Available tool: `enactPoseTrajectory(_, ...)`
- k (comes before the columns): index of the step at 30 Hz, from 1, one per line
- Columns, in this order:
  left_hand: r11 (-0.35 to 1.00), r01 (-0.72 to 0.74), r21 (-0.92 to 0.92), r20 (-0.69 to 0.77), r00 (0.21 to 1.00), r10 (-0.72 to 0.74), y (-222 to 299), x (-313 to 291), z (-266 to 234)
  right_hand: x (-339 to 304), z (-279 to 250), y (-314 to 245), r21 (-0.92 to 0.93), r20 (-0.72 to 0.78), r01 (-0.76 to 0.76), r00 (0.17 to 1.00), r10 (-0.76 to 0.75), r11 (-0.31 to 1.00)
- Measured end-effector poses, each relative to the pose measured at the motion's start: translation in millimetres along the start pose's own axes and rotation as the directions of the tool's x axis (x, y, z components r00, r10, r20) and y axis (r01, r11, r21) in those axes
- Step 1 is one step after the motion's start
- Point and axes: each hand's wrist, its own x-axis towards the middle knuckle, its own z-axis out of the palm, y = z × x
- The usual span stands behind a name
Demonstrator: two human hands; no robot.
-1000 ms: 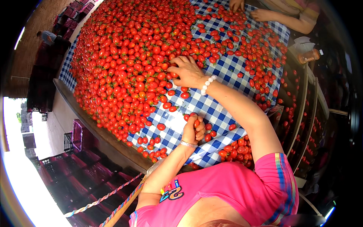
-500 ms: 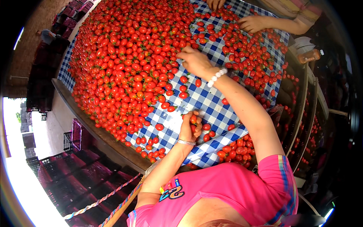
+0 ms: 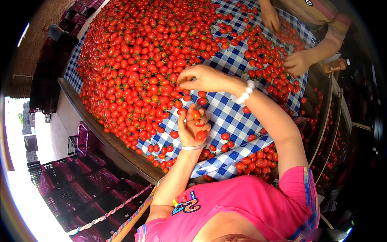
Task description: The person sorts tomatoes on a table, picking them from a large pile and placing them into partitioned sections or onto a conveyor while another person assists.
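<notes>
A big heap of red cherry tomatoes (image 3: 137,64) with green stems covers the left and far part of a blue-and-white checked cloth (image 3: 217,109). My left hand (image 3: 190,128) is turned palm up at the heap's near edge. Its fingers curl round several cherry tomatoes (image 3: 200,136). Just beyond it, my right hand (image 3: 205,79) reaches in from the right, a white bead bracelet on its wrist. The fingertips of that hand are bent together against tomatoes at the heap's right edge. Whatever they pinch is hidden.
Across the table, a co-worker's two hands (image 3: 297,63) work among a smaller spread of tomatoes (image 3: 262,52). More tomatoes (image 3: 258,162) lie below the cloth's near edge. Dark crates (image 3: 80,181) and a cord-wrapped pole (image 3: 133,218) are at lower left. A bottle (image 3: 337,65) stands far right.
My left hand has moved up and left, opening its palm to show the tomatoes. My right hand has shifted down and left along the heap. The co-worker's hands have moved right and nearer.
</notes>
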Motion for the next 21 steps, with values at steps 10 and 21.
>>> enactPoseTrajectory(10, 0.952, 0.272, 0.136, 0.103, 0.952, -0.287, -24.1, -10.5, 0.5, 62.9, -15.8, 76.3, -0.731, -0.375, -0.254, 0.925, -0.061, 0.633)
enactPoseTrajectory(21, 0.527, 0.438, 0.728, -0.163, 0.858, -0.487, -34.9, -11.7, -15.5, -130.1, -114.3, 138.1, -0.673, -0.553, -0.527, 0.824, 0.121, 0.519)
